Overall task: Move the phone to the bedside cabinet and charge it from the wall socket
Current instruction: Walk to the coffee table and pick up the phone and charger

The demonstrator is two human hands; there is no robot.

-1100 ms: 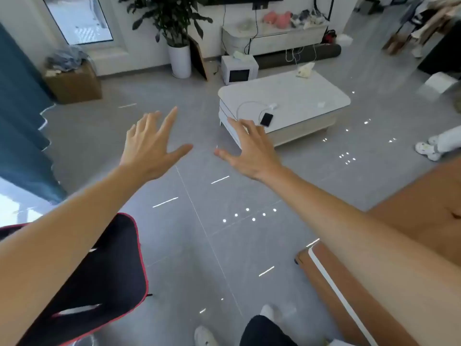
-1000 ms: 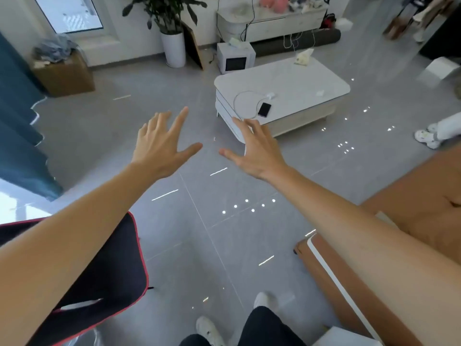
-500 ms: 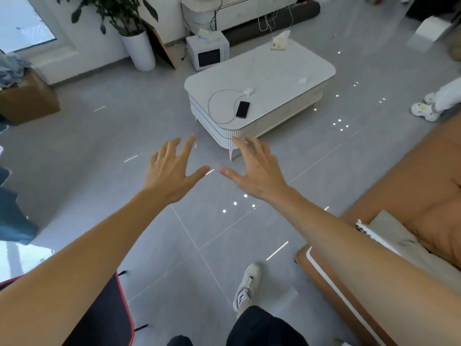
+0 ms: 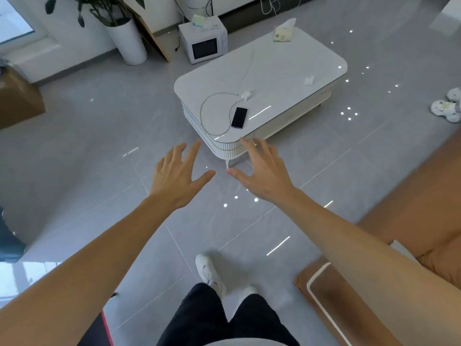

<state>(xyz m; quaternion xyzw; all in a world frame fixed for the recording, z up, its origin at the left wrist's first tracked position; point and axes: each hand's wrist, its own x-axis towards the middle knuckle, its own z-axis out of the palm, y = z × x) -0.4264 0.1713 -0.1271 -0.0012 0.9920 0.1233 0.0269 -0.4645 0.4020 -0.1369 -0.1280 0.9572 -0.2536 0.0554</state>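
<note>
A black phone [image 4: 239,117] lies face up near the closest corner of a white coffee table [image 4: 287,61]. A white charger plug [image 4: 246,95] sits just beyond it, and its white cable [image 4: 203,108] loops round to the phone. My left hand [image 4: 179,174] and my right hand [image 4: 262,171] are stretched out in front of me over the floor, short of the table corner, fingers spread and holding nothing. No bedside cabinet or wall socket shows.
A brown sofa [image 4: 411,221] runs along the right. A white microwave [image 4: 203,42] and a potted plant [image 4: 129,38] stand on the floor behind the table, a cardboard box [image 4: 17,101] at the left. A tissue pack [image 4: 283,32] rests on the table. Another person's shoes [image 4: 446,108] are at the right edge.
I have walked toward the coffee table; it and the phone now sit closer and lower in view. Both hands stay open and outstretched. The black-and-red chair has nearly left the view.
</note>
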